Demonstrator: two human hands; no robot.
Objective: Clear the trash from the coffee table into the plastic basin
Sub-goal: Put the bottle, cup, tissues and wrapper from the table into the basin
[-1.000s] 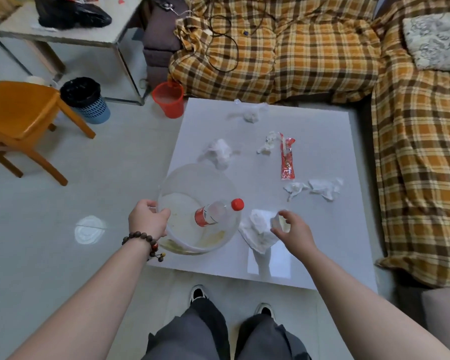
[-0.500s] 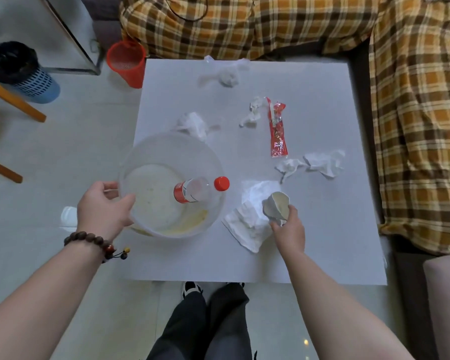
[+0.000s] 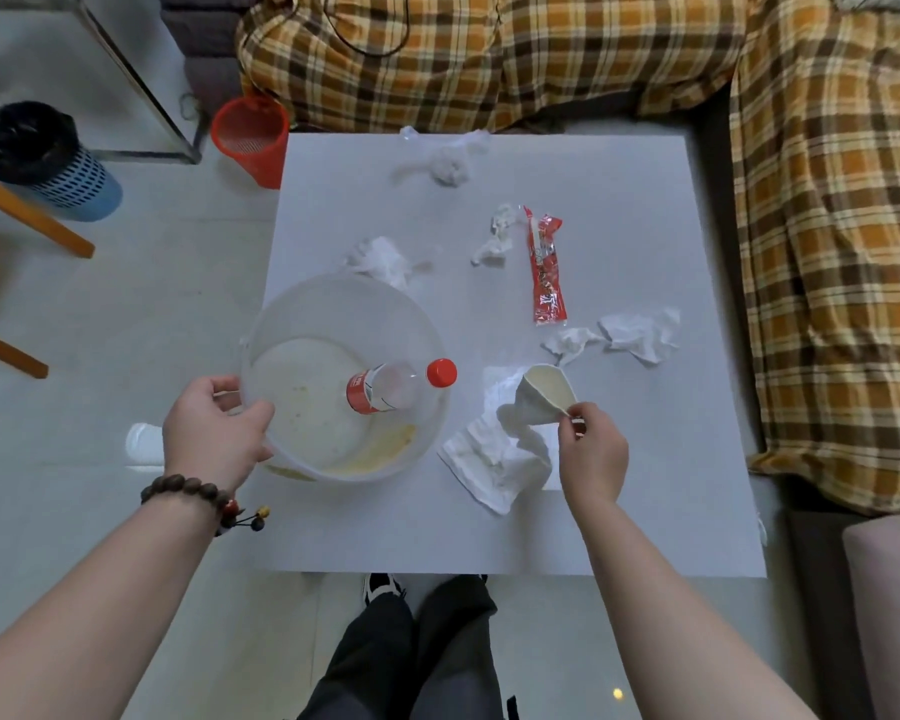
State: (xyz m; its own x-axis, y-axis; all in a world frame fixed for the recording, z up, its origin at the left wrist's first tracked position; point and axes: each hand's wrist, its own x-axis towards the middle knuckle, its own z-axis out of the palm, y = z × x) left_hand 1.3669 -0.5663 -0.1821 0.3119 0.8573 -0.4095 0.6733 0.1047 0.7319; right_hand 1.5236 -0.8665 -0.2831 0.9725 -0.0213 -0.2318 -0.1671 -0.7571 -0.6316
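Observation:
A clear plastic basin [image 3: 302,304] sits at the near left of the white coffee table [image 3: 619,522], with a red-capped plastic bottle [image 3: 398,384] lying in it. My left hand [image 3: 214,431] grips the basin's near left rim. My right hand [image 3: 591,452] pinches the rim of a crushed white paper cup [image 3: 541,397], lifted just above a flat white napkin [image 3: 489,459]. Crumpled tissues lie beyond the basin [image 3: 380,257], at the far edge [image 3: 450,166], beside the wrapper [image 3: 497,236] and at the right [image 3: 640,332]. A red snack wrapper [image 3: 546,267] lies mid-table.
A plaid-covered sofa [image 3: 827,226] wraps the far and right sides of the table. On the floor at the left stand a red basket [image 3: 250,137], a black-lined blue bin [image 3: 37,158] and wooden chair legs [image 3: 27,215]. My legs and shoes [image 3: 417,646] are at the near edge.
My right hand has picked the crushed paper cup up off the napkin and raised it. The view has tilted down toward the table. My left hand keeps its hold on the basin.

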